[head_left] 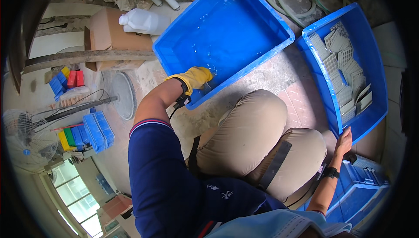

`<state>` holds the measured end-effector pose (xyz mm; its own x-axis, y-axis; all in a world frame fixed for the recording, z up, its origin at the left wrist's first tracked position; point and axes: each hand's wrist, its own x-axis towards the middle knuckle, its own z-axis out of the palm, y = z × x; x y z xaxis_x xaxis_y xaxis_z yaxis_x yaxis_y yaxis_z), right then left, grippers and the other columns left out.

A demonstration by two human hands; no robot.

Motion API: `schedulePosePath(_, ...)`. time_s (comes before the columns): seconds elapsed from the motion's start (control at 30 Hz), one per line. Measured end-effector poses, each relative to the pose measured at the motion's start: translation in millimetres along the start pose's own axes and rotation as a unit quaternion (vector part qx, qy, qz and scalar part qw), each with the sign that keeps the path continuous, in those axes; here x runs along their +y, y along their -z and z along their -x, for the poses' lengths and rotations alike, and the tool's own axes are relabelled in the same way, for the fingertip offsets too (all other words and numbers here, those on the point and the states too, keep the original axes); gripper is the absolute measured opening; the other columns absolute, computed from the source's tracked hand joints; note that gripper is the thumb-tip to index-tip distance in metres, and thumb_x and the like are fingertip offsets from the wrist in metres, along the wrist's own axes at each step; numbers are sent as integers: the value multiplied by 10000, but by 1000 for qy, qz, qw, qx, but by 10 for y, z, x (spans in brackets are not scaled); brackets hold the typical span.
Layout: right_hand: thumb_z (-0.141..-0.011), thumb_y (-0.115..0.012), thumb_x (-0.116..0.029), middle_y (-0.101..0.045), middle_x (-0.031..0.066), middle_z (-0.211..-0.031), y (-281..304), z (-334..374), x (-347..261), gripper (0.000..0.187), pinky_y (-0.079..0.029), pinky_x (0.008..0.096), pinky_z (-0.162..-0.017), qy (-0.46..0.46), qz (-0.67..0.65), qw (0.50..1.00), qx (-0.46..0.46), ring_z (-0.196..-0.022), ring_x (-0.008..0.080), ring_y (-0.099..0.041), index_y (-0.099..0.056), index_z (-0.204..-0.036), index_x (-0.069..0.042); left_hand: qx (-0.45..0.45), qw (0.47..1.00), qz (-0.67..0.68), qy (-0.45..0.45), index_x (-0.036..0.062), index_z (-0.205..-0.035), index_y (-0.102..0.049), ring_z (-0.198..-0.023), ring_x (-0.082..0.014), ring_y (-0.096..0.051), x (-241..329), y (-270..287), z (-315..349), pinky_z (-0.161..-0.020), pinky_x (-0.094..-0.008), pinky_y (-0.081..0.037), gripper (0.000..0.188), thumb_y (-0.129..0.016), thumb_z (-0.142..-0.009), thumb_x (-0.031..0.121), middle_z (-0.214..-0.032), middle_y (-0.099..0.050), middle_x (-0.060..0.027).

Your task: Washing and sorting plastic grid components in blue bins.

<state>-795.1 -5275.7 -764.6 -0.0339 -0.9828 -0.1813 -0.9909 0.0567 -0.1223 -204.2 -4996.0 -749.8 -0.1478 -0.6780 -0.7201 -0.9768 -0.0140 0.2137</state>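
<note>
My left hand (pixel 197 79), in a yellow glove, reaches over the near left side of a large blue tub (pixel 286 38) with what looks like water in it. Its fingers point down inside the tub, and their tips are hard to make out, so whether they hold anything is unclear. At the right, my bare right hand (pixel 344 140) grips the near rim of a second blue tub (pixel 335 122). Inside that tub lie many thin whitish plates (pixel 345 59) with rows of round marks, some stacked, some loose and tilted.
A white plastic jug (pixel 144 21) and a cardboard box (pixel 114 37) stand beyond the left tub. Coiled hoses (pixel 297 0) lie at the far right. More blue crates (pixel 355 194) are by my right arm. A fan (pixel 26 135) and coloured bins (pixel 98 131) stand at the left.
</note>
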Motion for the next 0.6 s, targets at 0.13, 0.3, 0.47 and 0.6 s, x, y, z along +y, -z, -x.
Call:
schedulePosePath(0.13,-928,-290,-490,-648,176,-863,-7,5,27,537,-465,458,-730,2,11,1000,7,-828,389,-604,-657,-990,-102,11,998,-55,-19,98,-984,-634,-957,-296,-589,101,159,-55,-769,-413,-479,359,-697,-633,138,-992,-605,-131)
schedulePosePath(0.3,-926,-293,-496,-646,182,-862,-5,-22,-68,537,-465,466,-724,9,9,1000,3,-825,394,-602,-656,-994,-106,79,976,-175,-100,112,-940,-648,-948,-283,-592,-52,-131,-66,-768,-394,-481,304,-684,-639,136,-958,-624,-113)
schedulePosePath(0.47,-926,-295,-498,-646,177,-861,-35,-9,35,532,-466,461,-721,3,4,1000,3,-820,392,-602,-655,-999,-112,86,992,50,76,97,-989,-638,-903,-284,-603,-58,277,151,-767,-384,-484,326,-688,-673,159,-966,-625,-121)
schedulePosePath(0.6,-927,-300,-491,-646,173,-858,-15,13,-60,522,-464,461,-712,17,-12,999,27,-810,391,-602,-659,-978,-115,295,881,304,211,54,-973,-625,-765,-237,-633,-234,531,351,-676,-318,-499,247,-649,-727,52,-908,-659,-114)
